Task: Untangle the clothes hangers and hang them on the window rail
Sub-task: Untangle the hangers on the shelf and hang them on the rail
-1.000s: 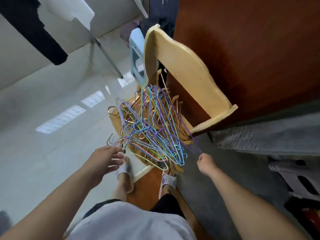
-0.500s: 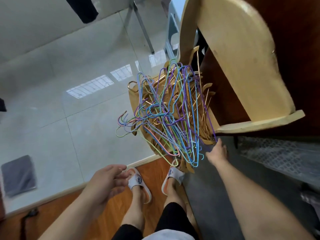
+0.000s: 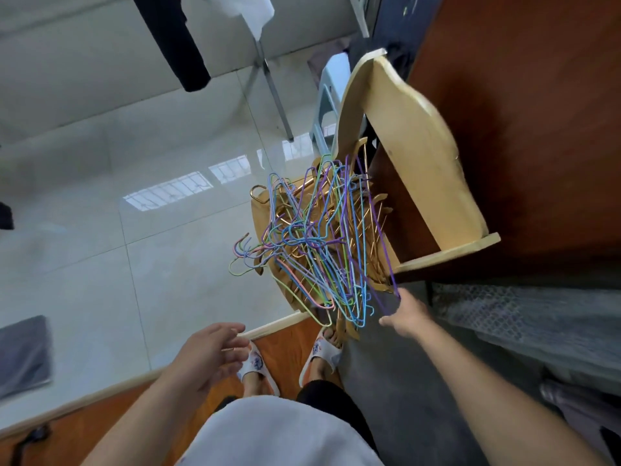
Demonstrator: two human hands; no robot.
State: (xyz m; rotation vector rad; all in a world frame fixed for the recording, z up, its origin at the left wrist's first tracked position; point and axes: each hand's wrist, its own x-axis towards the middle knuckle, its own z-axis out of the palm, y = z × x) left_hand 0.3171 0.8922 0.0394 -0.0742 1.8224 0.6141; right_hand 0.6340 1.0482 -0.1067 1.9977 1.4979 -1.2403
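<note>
Dozens of hangers [image 3: 316, 243] knotted mid-frame.
Your right hand [image 3: 405, 317] pinches one purple hanger [image 3: 379, 230]; your left hand [image 3: 211, 354] hovers open, empty. Yank, and the pile follows off the chair [image 3: 420, 156].

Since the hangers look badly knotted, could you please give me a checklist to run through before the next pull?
1. Right hand has a grip on one hanger only: ok, it pinches the purple hanger at its lower end.
2. Left hand free to steady the pile: ok, open and holding nothing.
3. Purple hanger free of the tangled hangers: not ok, it runs up through the bundle.
4. Pile supported: ok, it rests on the wooden chair seat.
5. Hooks clear of each other: not ok, several cross at the left side.
6. Window rail within reach: cannot tell, not in view.
</note>
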